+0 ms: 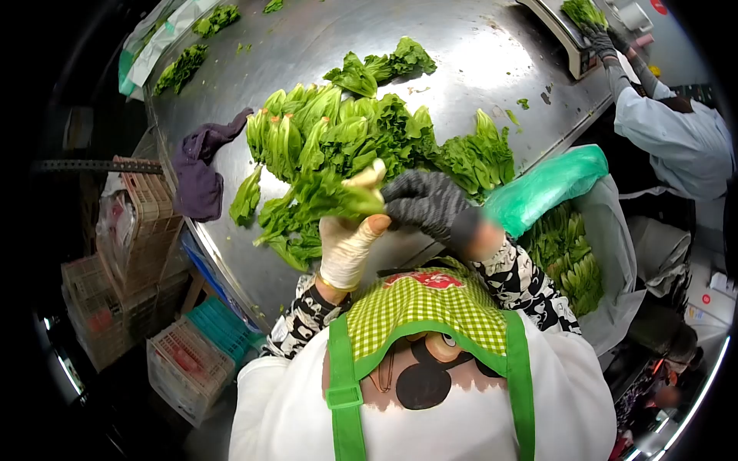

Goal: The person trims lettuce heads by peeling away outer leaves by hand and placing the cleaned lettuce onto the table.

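Note:
My left hand, in a pale thin glove, is closed around a leafy lettuce, its leaves pointing left over the metal table. At the lettuce's stem end is my right hand in a dark grey striped glove, fingers curled; what they hold, if anything, is hidden. Just beyond both hands lies a pile of lettuces, several with stem ends facing left. One loose lettuce rests to the right of the pile, and a small one to the left.
A purple cloth hangs over the table's left edge. Plastic crates stand on the floor at left. At right, a lined container holds more lettuce under green plastic. A co-worker's gloved hands hold greens on a scale.

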A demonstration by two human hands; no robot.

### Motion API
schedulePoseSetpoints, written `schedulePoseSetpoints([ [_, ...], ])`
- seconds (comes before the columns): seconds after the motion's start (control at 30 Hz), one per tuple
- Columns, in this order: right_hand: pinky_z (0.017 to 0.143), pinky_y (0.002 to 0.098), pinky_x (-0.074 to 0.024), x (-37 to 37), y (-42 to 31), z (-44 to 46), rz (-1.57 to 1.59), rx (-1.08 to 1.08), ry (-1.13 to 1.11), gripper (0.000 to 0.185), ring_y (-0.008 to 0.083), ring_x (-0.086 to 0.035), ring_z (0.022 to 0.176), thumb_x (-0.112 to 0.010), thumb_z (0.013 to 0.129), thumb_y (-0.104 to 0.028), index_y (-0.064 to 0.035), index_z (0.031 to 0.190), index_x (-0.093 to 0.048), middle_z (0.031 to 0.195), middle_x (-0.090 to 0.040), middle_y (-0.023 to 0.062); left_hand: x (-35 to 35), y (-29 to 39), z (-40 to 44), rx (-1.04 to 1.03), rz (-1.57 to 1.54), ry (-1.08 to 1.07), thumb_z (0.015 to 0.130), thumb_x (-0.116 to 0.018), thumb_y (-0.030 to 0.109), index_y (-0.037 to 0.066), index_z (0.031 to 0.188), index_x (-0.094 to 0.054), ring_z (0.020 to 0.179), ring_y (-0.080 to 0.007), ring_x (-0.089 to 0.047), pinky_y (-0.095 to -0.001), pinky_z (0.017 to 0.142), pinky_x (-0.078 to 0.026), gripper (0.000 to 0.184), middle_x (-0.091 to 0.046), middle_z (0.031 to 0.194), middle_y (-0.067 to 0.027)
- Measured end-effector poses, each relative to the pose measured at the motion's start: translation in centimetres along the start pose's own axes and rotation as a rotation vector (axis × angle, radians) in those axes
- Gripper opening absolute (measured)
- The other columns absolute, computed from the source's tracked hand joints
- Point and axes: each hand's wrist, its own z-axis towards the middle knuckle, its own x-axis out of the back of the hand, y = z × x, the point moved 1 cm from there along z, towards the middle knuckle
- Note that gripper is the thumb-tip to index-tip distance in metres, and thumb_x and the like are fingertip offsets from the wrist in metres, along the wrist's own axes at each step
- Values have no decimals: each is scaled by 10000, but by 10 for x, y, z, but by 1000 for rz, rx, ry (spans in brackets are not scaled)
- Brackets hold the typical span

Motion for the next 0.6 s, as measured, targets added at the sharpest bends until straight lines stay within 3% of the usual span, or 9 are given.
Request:
schedulePoseSetpoints([
  [0.03,676,286,-549,9,-1,-1,26,54,55,245,160,-647,735,-704,820,-102,0,1023,-613,880,-667,88,-7,6,6,8,-6,-62,682,-831,365,-2,1243,-503,876,-136,-538,-282,825,-435,747,-573,1007,-24],
  [0.13,706,296,-567,50,-23,4,-30,147,232,259,176,-660,778,-691,824,-96,-16,1054,-605,900,-668,99,-8,-4,11,47,-10,-51,742,-794,275,17,1207,-532,882,-90,-531,-214,778,-460,593,-568,1036,-27],
  [0.17,735,309,-579,75,-25,9,-859,579,261,261,190,-665,817,-684,822,-80,-21,1065,-607,921,-668,104,-6,-7,10,82,40,-101,754,-784,251,24,1208,-538,868,-82,-531,-203,771,-459,564,-569,1042,-28],
  [0.2,730,316,-588,106,-19,20,98,332,351,267,197,-664,835,-677,818,-50,-30,1075,-610,927,-668,102,-3,-14,9,87,132,-171,774,-761,182,41,1173,-574,864,-74,-541,-198,749,-467,463,-581,1065,-34],
  [0.23,717,320,-591,142,-15,28,387,293,396,299,205,-661,822,-691,804,-39,-37,1091,-606,925,-666,115,-4,-14,5,18,304,-238,794,-727,109,34,1111,-601,853,-73,-551,-211,733,-482,349,-589,1079,-39],
  [0.33,736,365,-571,236,-11,45,183,230,767,236,256,-637,814,-638,857,-51,2,1082,-592,924,-644,146,8,-50,-11,79,489,-306,759,-706,36,38,975,-636,817,-171,-598,-287,708,-489,227,-615,902,-74],
  [0.37,761,369,-568,269,-8,49,160,175,820,274,267,-643,844,-629,867,-55,-2,1125,-555,948,-638,146,14,-58,-11,-256,808,-313,716,-711,42,68,914,-652,777,-248,-587,-349,676,-468,208,-613,826,-72],
  [0.53,765,367,-544,361,21,48,-518,83,732,298,236,-639,903,-597,885,-68,-18,1175,-551,995,-637,122,32,-63,-13,-445,1221,-372,723,-643,79,111,864,-664,715,-247,-555,-378,610,-421,146,-622,790,-27],
  [0.6,700,326,-540,307,-15,41,-5,-124,917,303,214,-644,877,-611,887,-100,-35,1180,-577,999,-651,91,37,-65,-14,-490,1274,-369,719,-628,81,117,850,-669,711,-242,-561,-377,609,-425,142,-619,773,-26],
])
